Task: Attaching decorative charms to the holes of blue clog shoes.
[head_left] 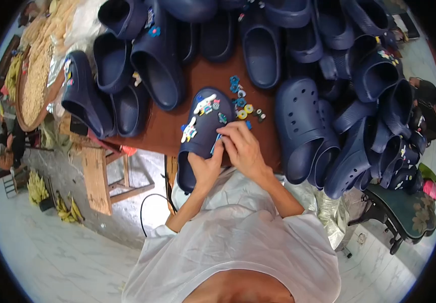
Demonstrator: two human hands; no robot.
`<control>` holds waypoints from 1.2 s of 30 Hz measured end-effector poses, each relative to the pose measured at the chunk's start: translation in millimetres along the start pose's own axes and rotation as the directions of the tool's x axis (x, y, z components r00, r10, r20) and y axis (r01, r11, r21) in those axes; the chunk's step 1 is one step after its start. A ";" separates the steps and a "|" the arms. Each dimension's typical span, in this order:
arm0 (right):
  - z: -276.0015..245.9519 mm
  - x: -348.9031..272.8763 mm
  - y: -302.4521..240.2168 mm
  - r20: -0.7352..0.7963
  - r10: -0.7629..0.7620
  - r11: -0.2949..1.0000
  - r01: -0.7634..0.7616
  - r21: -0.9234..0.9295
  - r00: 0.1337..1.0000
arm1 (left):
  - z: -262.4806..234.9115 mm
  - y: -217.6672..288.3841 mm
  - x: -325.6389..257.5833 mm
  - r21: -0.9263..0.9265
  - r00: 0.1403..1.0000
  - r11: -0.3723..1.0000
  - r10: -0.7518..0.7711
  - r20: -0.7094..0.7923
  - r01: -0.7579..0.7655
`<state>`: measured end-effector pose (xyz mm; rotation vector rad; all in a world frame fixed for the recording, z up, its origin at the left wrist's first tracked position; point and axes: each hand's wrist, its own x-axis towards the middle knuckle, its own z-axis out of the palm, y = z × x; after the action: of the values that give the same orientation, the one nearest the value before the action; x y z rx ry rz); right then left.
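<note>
A dark blue clog (202,129) lies on the brown table (162,126) right in front of me, its toe pointing away. Several small colourful charms are fixed to its top. My left hand (205,169) grips the clog at its heel end. My right hand (243,146) rests on the clog's right side, fingers pinched on a small charm against the upper. A loose cluster of small charms (243,101) lies on the table just beyond the clog's toe.
Many more dark blue clogs are piled around: a heap at the right (359,101), several at the back (263,45) and left (122,86). A round woven tray (36,81) stands far left. Bananas (38,187) lie on the tiled floor. A cushioned chair (405,212) stands lower right.
</note>
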<state>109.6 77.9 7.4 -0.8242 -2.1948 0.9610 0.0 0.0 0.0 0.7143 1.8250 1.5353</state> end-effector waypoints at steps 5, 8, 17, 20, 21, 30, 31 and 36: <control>-8.3 -14.0 -9.6 -0.113 0.149 0.984 -0.136 0.117 0.982 | 2.6 29.8 -2.8 -0.126 0.988 0.981 -0.151 -0.025 0.147; -10.8 -29.1 -15.5 -0.120 0.243 0.959 -0.219 0.179 0.963 | -1.3 31.7 -2.2 -0.183 0.981 0.969 -0.183 -0.064 0.169; -16.8 -58.4 -32.6 0.140 0.306 0.874 -0.336 0.352 0.942 | 4.1 69.6 -4.3 -0.419 0.961 0.872 -0.275 0.008 0.253; -23.6 -59.0 -28.6 0.248 0.248 0.886 -0.323 0.333 0.937 | 13.2 74.2 0.7 -0.394 0.986 0.905 -0.160 0.036 0.161; -27.8 -57.6 -29.3 0.256 0.238 0.885 -0.318 0.339 0.937 | 16.8 82.6 3.2 -0.392 0.987 0.907 -0.159 0.023 0.155; -37.4 -39.8 -26.5 0.159 0.309 0.855 -0.347 0.385 0.938 | 37.7 130.1 15.4 -0.435 0.966 0.887 -0.044 0.255 0.156; -37.0 -36.9 -25.5 0.186 0.292 0.855 -0.343 0.388 0.938 | 37.8 129.3 16.2 -0.479 0.963 0.867 -0.004 0.271 0.139; -28.1 -11.3 -35.3 0.162 0.169 0.870 -0.224 0.439 0.972 | 21.6 117.2 25.3 -0.499 0.965 0.866 0.108 0.241 0.027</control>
<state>126.5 62.0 47.7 -0.7853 -1.8791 1.5889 0.5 52.7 109.9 0.6636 1.1500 1.7490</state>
